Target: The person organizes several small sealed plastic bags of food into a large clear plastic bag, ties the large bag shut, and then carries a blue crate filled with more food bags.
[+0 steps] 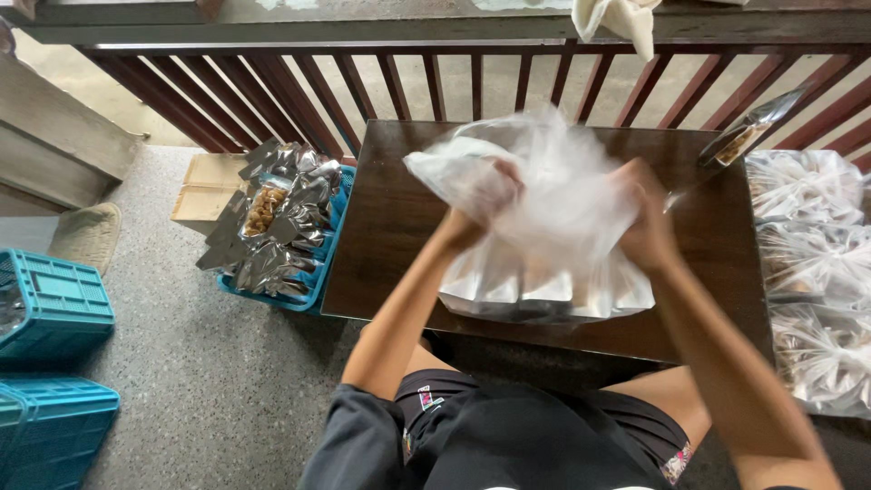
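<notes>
Over the dark wooden table (pixel 381 218) both hands are buried in the mouth of a big clear plastic bag (pixel 553 181), which is blurred with motion and billows up above a stack of silver foil pouches (pixel 544 290) resting on the tabletop near its front edge. The left hand (pixel 476 204) has its fingers closed into the film at the left of the bag's opening; the right hand (pixel 644 222) is clenched on the film at the right side, so the bag is stretched between them. How tightly each fist is closed I cannot tell through the blur. To the left of the table, on the speckled floor, a blue crate (pixel 331 263) is heaped with more shiny foil pouches, one showing golden snack pieces through its window, and a cardboard box (pixel 204 186) sits just behind it. Two teal crates (pixel 54 304) stand at the far left. On the right, beside the table, lie filled clear bags of pouches (pixel 807 272). A reddish-brown railing (pixel 435 86) runs behind the table.
</notes>
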